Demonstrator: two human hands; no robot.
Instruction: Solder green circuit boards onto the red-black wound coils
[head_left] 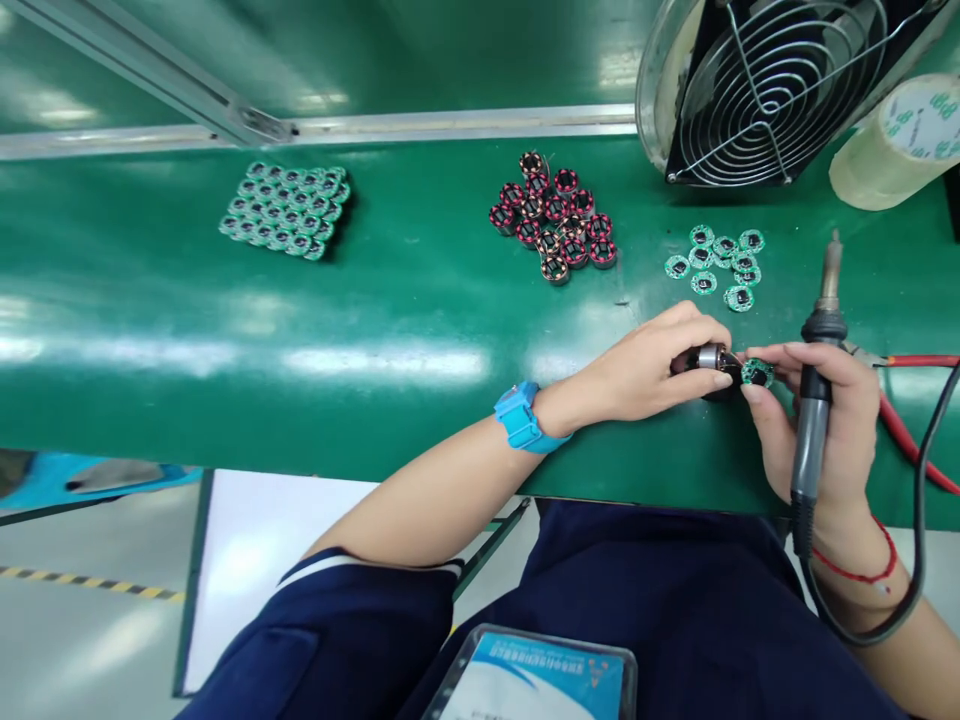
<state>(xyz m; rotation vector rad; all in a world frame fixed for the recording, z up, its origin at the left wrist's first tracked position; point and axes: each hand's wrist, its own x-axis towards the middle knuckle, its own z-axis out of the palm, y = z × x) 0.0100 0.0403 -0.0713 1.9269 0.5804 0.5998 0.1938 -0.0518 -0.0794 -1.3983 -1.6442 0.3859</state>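
Note:
My left hand [645, 365], with a blue band at the wrist, is closed on a small wound motor stator [709, 357]. Between the thumb and fingertips of my right hand [847, 430] is a round green circuit board [757, 374], close against the stator's end. Thin wires seem to run between the two, though whether they are joined cannot be made out. The same right hand also carries a soldering iron [812, 440], its tip pointing up and away from the board. Just beyond my hands lie several loose round circuit boards [702, 257].
A pile of wound stators [556, 208] sits mid-bench, and a tight block of round green boards [285, 210] farther left. A caged fan [769, 105] and a tape roll [892, 150] stand at the back right. Red-handled pliers [904, 425] and the iron's black cord [921, 520] lie rightward.

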